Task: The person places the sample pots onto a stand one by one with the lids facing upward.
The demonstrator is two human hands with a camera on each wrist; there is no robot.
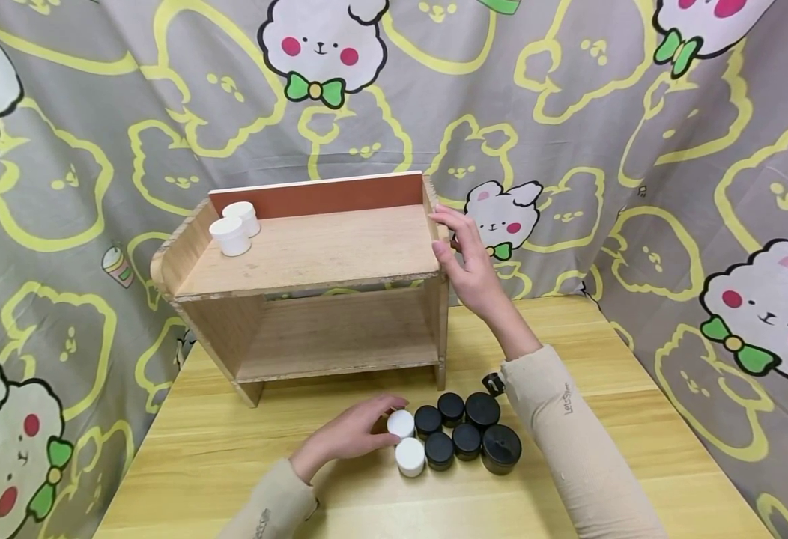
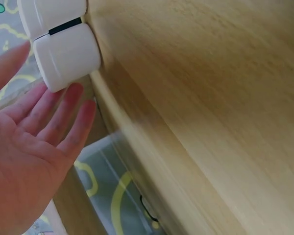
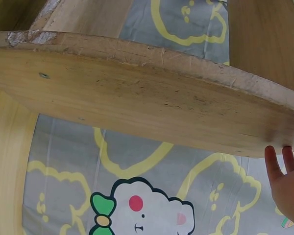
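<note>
My left hand (image 1: 356,430) reaches low over the table beside two small white jars. Its thumb and fingers are spread around the farther white jar (image 1: 401,423); the nearer white jar (image 1: 410,457) stands just in front. In the left wrist view the thumb is apart from the closest white jar (image 2: 68,56), and the fingertips are right at its edge. My right hand (image 1: 470,268) rests on the right side panel of a small wooden shelf (image 1: 340,243), fingers extended. The right wrist view shows two fingertips (image 3: 270,151) against the panel's outer face.
Two white jars (image 1: 231,236) sit at the left end of the shelf's upper board. Several black jars (image 1: 467,440) of two sizes stand right of the table's white ones. A small black object (image 1: 493,384) is by the right sleeve. Patterned curtains surround the wooden table (image 1: 185,464).
</note>
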